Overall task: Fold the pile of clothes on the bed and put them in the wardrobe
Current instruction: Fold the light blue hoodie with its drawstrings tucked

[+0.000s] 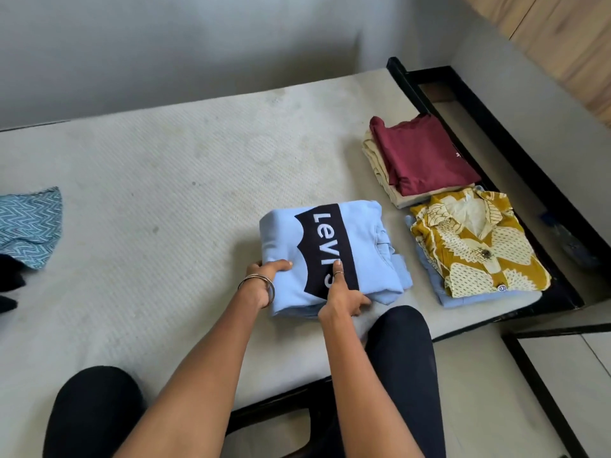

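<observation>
on mattress (165, 166) — both hands' fingers (281, 264) grasping folded blue sweatshirt (370, 233) | folded stacks (429, 153) right — patterned cloth (29, 223) left

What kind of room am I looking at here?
Most likely a bedroom: a bare off-white mattress in a black bed frame, folded clothes like a maroon folded shirt, and wooden panelling, perhaps a wardrobe.

Brand print on a folded top

The light blue sweatshirt (330, 252) carries "Levi's" in white letters on a dark panel, the last letters partly covered by a finger.
</observation>
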The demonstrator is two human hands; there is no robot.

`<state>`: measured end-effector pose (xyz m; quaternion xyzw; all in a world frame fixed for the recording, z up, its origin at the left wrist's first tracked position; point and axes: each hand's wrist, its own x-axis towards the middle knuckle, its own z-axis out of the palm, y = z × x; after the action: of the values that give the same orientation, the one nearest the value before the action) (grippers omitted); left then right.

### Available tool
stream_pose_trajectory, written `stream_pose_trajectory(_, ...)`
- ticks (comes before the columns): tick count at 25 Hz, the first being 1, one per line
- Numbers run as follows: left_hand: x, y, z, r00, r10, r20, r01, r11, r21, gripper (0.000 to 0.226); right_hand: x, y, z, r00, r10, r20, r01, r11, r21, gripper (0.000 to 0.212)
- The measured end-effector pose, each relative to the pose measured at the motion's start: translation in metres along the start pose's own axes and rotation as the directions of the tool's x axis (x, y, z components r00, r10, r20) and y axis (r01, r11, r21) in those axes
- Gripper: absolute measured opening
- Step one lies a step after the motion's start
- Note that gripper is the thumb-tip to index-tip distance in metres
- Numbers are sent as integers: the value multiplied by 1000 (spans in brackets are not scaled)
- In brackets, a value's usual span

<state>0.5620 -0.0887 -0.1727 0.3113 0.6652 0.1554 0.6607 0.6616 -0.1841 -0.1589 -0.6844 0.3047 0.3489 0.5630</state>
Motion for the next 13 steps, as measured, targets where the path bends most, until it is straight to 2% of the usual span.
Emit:
stream_pose_trajectory(3,-15,3,-7,997,9,72,-2,995,-100,47,-1,0,1,997,-52,54,37,969,242,96)
stream_pose_trajectory(6,-29,-3,-27,968,80,238,-15,964,-264,54,-11,-11,6,976,-144,163,81,937,340,73)
stream_pose_trajectory(8,-34,-3,-42,936,136,325,19,902,-431,58,-22,-22,12,930,-212,301,95,928,361,64)
stream_pose_trajectory(10,-36,6,-59,948,185,258,32,754,-656,58,-30,-32,14,846,-258,467,105,939,329,54)
stream_pose_trajectory(11,-33,12,-71,955,204,213,10,699,-715,57,-34,-36,12,788,-265,556,116,950,288,48)
stream_pose_trajectory(13,-21,20,-101,946,258,197,-31,675,-737,67,-36,-41,5,651,-245,719,176,969,171,41)
